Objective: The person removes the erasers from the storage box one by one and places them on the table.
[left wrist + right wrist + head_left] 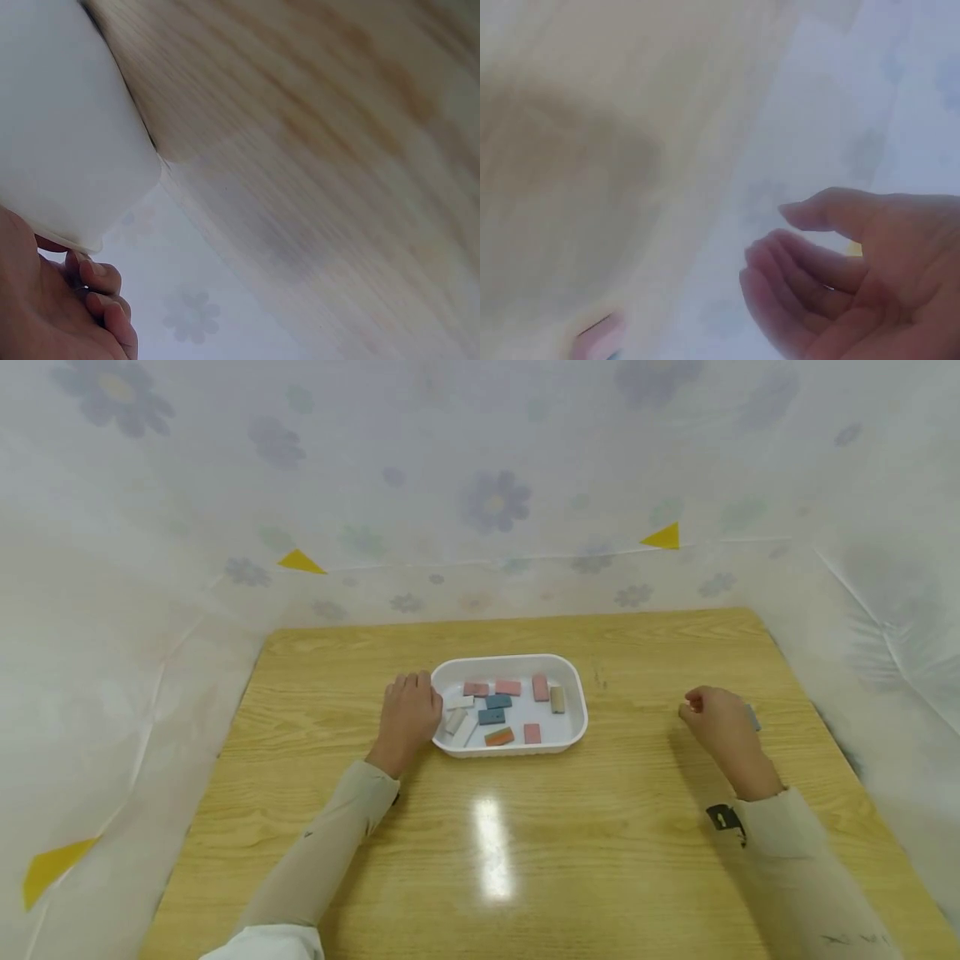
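Observation:
The left hand (408, 714) grips the left rim of a white tray (510, 749); in the left wrist view its thumb and curled fingers (97, 289) pinch the rim of the tray (75, 112). Inside the tray lie several small blocks: pink (541, 687), blue (491, 717), white (465, 731), orange (498, 737) and tan (557, 699). Over the right part of the table hangs the right hand (720, 727), empty, its fingers loosely bent and the thumb apart from them in the right wrist view (855, 277). A grey-blue piece (753, 717) shows partly behind it.
The wooden table (600, 827) carries the tray near its middle. Flower-patterned white sheeting (450, 485) rises behind the table and at both sides, with yellow triangles (663, 537) on it. A pinkish piece (600, 339) shows at the bottom left of the right wrist view.

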Demonstrator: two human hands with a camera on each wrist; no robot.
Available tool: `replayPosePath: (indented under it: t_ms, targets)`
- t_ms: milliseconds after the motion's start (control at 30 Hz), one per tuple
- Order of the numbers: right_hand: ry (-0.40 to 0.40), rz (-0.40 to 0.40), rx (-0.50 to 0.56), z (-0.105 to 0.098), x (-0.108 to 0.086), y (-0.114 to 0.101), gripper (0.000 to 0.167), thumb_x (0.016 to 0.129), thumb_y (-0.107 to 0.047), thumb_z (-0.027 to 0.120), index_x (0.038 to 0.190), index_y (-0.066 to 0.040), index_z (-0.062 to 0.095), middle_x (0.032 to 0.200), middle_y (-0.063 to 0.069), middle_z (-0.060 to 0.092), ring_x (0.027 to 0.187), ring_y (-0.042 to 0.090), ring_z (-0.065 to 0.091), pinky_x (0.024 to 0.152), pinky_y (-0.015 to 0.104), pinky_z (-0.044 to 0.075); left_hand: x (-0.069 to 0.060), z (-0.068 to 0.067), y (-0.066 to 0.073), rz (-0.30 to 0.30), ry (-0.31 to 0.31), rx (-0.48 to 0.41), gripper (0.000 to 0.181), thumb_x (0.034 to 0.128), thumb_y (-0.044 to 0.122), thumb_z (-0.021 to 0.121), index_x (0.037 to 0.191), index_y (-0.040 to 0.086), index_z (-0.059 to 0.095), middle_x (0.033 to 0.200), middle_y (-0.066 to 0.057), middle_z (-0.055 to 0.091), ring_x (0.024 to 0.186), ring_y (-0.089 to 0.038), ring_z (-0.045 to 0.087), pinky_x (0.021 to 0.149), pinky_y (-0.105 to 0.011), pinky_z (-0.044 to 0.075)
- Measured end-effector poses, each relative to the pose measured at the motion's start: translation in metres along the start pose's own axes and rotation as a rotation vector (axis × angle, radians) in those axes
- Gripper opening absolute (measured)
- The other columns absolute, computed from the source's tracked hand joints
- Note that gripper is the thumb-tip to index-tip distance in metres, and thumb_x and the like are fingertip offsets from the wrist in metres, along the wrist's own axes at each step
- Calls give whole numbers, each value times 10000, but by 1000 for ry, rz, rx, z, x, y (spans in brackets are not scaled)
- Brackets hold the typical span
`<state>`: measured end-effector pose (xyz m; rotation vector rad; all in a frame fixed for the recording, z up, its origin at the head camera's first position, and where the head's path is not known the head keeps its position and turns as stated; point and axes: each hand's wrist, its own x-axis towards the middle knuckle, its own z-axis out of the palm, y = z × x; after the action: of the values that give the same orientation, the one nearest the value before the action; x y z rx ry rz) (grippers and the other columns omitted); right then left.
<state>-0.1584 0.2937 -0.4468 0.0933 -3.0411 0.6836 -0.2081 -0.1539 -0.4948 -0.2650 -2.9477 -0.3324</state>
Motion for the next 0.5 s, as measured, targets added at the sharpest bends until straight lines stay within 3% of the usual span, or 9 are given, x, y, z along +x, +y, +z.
replayPosePath:
  t_ms: [100,233,500]
  targets:
    - [-30,-34,48,-3,6,-32,322,929,-158,490,1114,89,582,992,250,606,804,323,592,645,441,478,0,0,0,1,1,4,221,935,221,382,989,31,480,853,-98,493,789,-273,439,715,-392,354]
    - [-54,-113,59,0,13,-72,254,918,-150,534,1048,49,624,924,183,635,788,276,600,661,423,486,1,-1,0,4,-1,1,211,937,222,376,974,37,471,837,-92,476,777,-269,428,704,-389,347]
    - [-126,-269,74,29,15,-129,119,857,-112,628,875,-1,667,788,73,646,711,181,603,640,345,498,0,-1,0,3,-12,-3,235,940,232,357,986,34,475,822,-79,462,752,-254,409,679,-371,339]
